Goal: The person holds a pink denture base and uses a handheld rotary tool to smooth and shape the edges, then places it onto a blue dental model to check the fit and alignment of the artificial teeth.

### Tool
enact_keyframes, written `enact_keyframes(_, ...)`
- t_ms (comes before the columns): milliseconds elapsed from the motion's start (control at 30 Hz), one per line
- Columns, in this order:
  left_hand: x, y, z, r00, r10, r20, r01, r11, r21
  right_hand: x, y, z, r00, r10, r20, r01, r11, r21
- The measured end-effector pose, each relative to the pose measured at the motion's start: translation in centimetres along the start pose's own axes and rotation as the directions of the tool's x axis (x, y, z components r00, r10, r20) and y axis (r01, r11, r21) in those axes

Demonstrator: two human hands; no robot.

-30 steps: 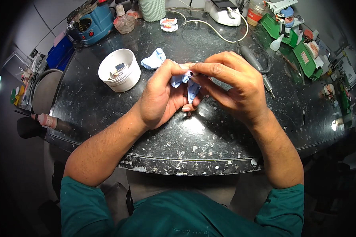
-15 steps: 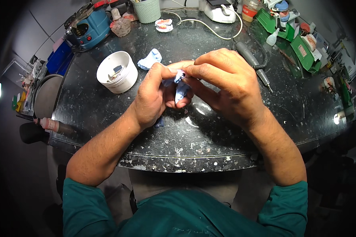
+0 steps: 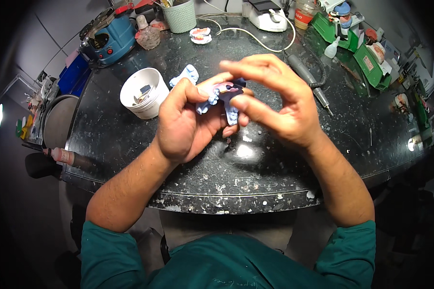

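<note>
Over the middle of the bench, my left hand [image 3: 176,123] grips a light blue dental cast [image 3: 232,115], its thumb on one side and its fingers beneath. A pinkish layer shows on the inner part of the cast, with a dark blue patch at its far right edge. My right hand [image 3: 291,98] is at the cast's right side, fingers spread and index finger stretched out. Its thumb tip overlaps the cast's edge; whether it touches I cannot tell. Another light blue cast [image 3: 188,74] lies just beyond my left hand.
A white tub [image 3: 152,110] with small metal tools stands left of my left hand. A grey rotary handpiece [image 3: 306,72] lies to the right. Farther back are a red-and-white dental model [image 3: 200,35], a blue machine [image 3: 113,43], a woven cup [image 3: 181,19] and green holders [image 3: 371,67].
My right fingers have come away from the cast and spread. My left hand has turned the cast, so its inner side and pinkish layer show. The view has shifted slightly.
</note>
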State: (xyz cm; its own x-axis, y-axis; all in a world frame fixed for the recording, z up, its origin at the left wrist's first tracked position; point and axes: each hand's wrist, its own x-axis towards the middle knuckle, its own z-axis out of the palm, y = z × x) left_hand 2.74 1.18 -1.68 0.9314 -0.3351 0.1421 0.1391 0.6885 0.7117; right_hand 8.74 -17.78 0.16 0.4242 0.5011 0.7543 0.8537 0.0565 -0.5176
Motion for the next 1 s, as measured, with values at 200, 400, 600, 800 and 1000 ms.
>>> enact_keyframes(200,0.0,-0.2,-0.5,0.999,0.035,0.012,-0.036,0.994,0.108,-0.4,-0.7,0.8,0.958,0.287,0.021,-0.286,0.944,0.165)
enact_keyframes(400,-0.1,-0.2,0.1,0.997,0.036,0.068,-0.052,0.963,0.264,-0.5,-0.1,0.6,0.986,0.166,-0.007,-0.166,0.986,-0.010)
enact_keyframes(600,-0.1,-0.1,0.4,0.985,0.108,0.136,-0.150,0.922,0.356,-0.6,-0.5,1.3,0.982,0.189,-0.023,-0.187,0.980,0.066)
enact_keyframes(800,0.3,-0.4,0.6,0.998,0.056,-0.014,-0.055,0.996,0.074,-0.8,0.2,1.2,0.966,0.248,0.078,-0.260,0.913,0.314)
enact_keyframes(1000,0.6,-0.5,0.6,0.990,0.040,-0.132,-0.023,0.991,0.133,-0.9,0.7,1.3,0.907,0.409,0.100,-0.416,0.834,0.361)
